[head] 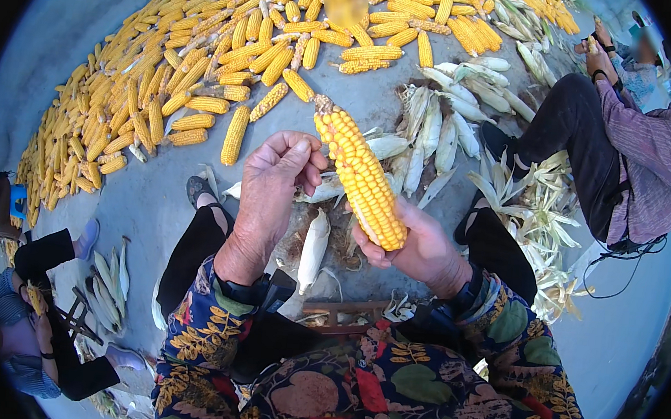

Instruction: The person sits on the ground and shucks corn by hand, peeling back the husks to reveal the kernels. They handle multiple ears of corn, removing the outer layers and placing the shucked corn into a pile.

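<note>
My right hand [421, 246] grips a husked ear of yellow corn [362, 176] near its thick end. The ear tilts up and left, its brownish tip uppermost, and a pale strip runs along its lower side. Just left of the ear is my left hand [278, 187], apart from it, thumb pressed against curled fingers. Nothing shows in that pinch. Below and between the hands, an ear in its pale husk [314, 252] lies on the concrete among scraps and dark silk.
A wide heap of husked corn [138, 87] spreads across the far left and top. Unhusked ears [430, 128] lie ahead to the right. Loose husks [547, 226] pile beside my right leg. People sit on both sides, including one in a purple top [646, 169]. A wooden stool [339, 316] is below me.
</note>
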The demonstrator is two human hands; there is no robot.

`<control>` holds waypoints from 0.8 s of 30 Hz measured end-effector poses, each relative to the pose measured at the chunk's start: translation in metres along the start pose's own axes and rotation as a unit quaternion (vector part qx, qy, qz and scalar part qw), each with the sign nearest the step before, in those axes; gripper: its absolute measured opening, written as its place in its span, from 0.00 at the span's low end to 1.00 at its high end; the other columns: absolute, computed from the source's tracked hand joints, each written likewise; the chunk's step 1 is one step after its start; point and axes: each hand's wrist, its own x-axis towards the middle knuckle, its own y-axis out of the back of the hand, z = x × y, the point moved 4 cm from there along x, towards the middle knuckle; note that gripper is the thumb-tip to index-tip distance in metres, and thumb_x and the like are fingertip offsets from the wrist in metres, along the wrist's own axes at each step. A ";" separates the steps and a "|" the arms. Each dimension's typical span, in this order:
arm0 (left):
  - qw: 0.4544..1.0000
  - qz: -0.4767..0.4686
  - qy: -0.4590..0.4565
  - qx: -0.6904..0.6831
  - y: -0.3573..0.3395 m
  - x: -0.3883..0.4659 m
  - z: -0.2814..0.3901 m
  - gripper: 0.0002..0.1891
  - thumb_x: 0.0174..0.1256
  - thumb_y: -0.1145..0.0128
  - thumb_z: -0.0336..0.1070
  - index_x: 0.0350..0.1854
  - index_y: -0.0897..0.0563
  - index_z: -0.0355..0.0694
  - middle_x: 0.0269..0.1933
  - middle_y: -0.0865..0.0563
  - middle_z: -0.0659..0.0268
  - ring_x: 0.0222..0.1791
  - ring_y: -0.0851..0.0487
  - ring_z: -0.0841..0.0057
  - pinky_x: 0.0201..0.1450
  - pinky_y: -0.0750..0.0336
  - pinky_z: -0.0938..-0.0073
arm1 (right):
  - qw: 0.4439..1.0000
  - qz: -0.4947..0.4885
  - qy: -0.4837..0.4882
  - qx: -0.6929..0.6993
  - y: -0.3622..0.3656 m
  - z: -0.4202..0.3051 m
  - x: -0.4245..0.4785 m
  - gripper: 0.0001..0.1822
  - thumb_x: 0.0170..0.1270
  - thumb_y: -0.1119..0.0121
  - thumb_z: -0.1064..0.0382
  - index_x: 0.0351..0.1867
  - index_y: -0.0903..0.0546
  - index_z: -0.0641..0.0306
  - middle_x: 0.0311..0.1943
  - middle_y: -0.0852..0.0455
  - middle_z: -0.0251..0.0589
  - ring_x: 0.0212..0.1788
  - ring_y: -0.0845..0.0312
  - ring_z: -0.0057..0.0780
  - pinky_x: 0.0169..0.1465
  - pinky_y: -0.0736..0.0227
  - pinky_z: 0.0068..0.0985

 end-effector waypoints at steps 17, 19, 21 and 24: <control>0.997 -0.013 0.052 0.047 -0.010 -0.005 -0.006 0.11 0.68 0.47 0.41 0.33 0.24 0.38 0.23 0.24 0.71 0.19 0.32 0.86 0.23 0.39 0.86 | 0.999 0.005 0.024 -0.045 -0.003 -0.004 -0.007 0.25 0.69 0.59 0.44 0.53 0.30 0.64 0.33 0.23 0.44 0.27 0.30 0.24 0.27 0.37 0.21; 0.999 -0.013 0.044 0.028 -0.010 -0.007 0.001 0.10 0.66 0.47 0.39 0.30 0.25 0.38 0.21 0.27 0.72 0.18 0.34 0.86 0.22 0.41 0.86 | 0.999 0.015 0.024 -0.035 -0.006 -0.005 -0.008 0.25 0.69 0.59 0.44 0.53 0.30 0.64 0.33 0.23 0.44 0.27 0.30 0.24 0.27 0.37 0.21; 0.999 -0.045 0.028 0.004 -0.012 -0.008 0.008 0.09 0.64 0.47 0.38 0.29 0.26 0.38 0.19 0.29 0.72 0.18 0.35 0.86 0.22 0.41 0.86 | 0.999 0.033 0.025 -0.028 -0.005 -0.006 -0.008 0.28 0.68 0.59 0.42 0.55 0.31 0.65 0.33 0.23 0.44 0.26 0.31 0.24 0.27 0.38 0.20; 0.987 -0.148 0.039 -0.039 -0.015 -0.017 0.016 0.08 0.61 0.48 0.36 0.28 0.27 0.37 0.19 0.29 0.70 0.18 0.34 0.84 0.22 0.39 0.84 | 0.997 0.057 0.037 -0.022 0.001 -0.008 -0.009 0.34 0.67 0.58 0.38 0.59 0.34 0.69 0.33 0.23 0.43 0.24 0.32 0.22 0.26 0.39 0.19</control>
